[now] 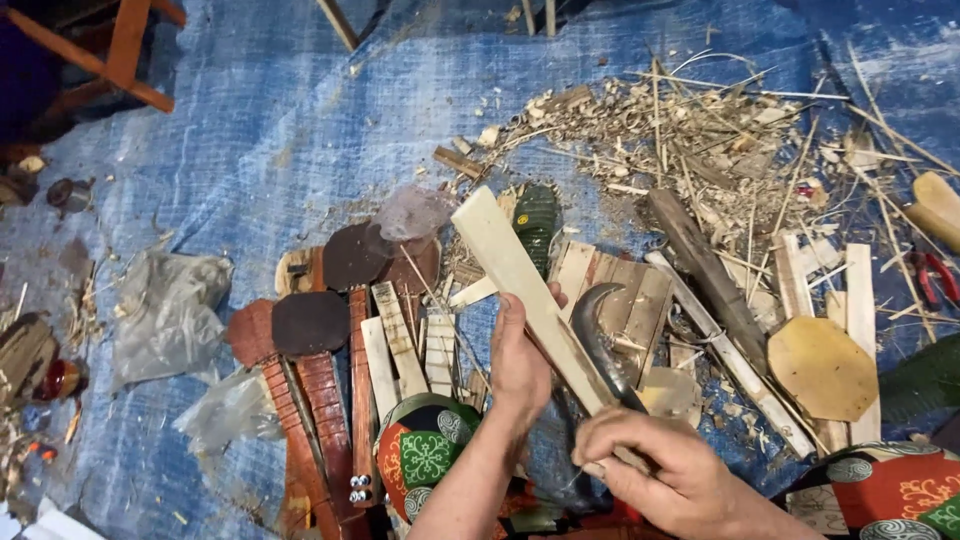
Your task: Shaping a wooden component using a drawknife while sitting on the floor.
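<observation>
Pale wooden slat (525,290) in left hand (520,365), curved knife (600,335) in right hand (655,470)

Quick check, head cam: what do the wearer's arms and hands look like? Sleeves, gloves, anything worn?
Both are bare. The left hand and its forearm show no glove, no sleeve, no watch or ring that I can make out. The right hand is likewise ungloved, with a bare wrist. No sleeve edge enters the frame on either side. The patterned red, green and black cloth below covers the knees, not the arms.

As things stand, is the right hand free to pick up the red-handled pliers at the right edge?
Probably not: the right hand is gripping a curved knife against the wooden slat; the pliers lie off to the side.
</observation>
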